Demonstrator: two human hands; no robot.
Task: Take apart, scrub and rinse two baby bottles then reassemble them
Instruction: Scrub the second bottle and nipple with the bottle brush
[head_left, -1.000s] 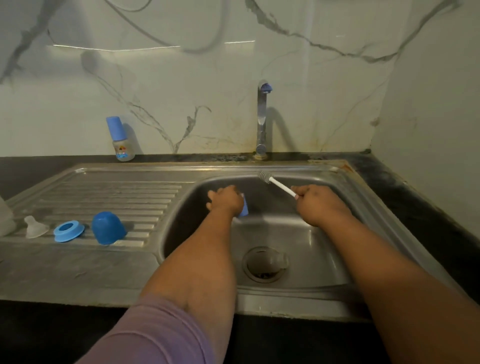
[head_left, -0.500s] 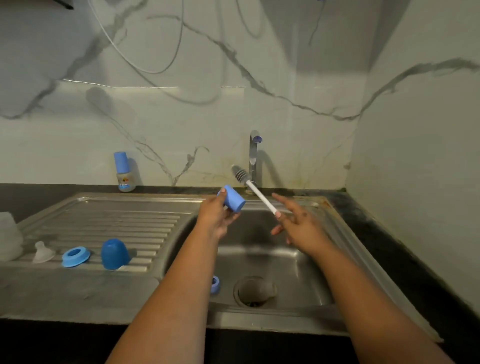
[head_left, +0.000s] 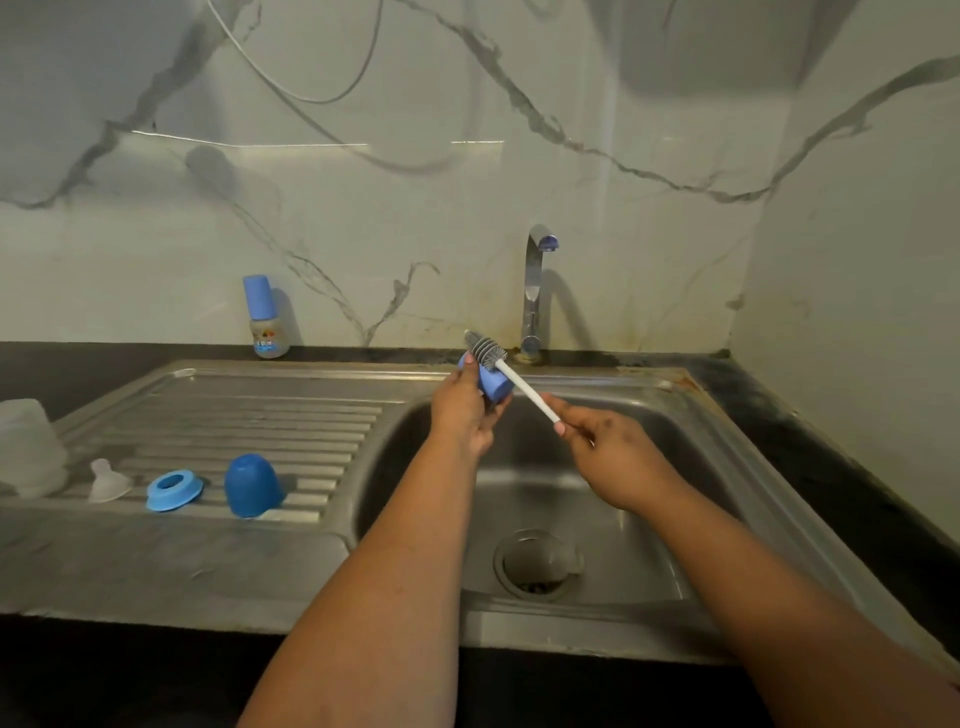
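Over the sink basin (head_left: 649, 545) my left hand (head_left: 460, 410) grips a small blue bottle cap (head_left: 491, 382). My right hand (head_left: 608, 447) pinches the white handle of a bottle brush (head_left: 514, 379), whose grey bristle head lies against the cap's top. On the draining board (head_left: 291, 415) at the left sit a clear teat (head_left: 106, 480), a blue screw ring (head_left: 174, 488) and a second blue cap (head_left: 252, 486) standing mouth down. A clear bottle body (head_left: 28, 447) stands at the far left edge. A small assembled bottle (head_left: 265, 319) with a blue cap stands by the wall.
A chrome tap (head_left: 535, 291) rises behind the basin, with no water seen running. The drain (head_left: 537, 564) lies in the basin floor. A dark counter (head_left: 857, 467) runs along the right, and marble walls close in behind and to the right.
Both hands rose out of the basin. The brush head has come up against the blue cap in my left hand, and my right fingers closed on the handle's end.
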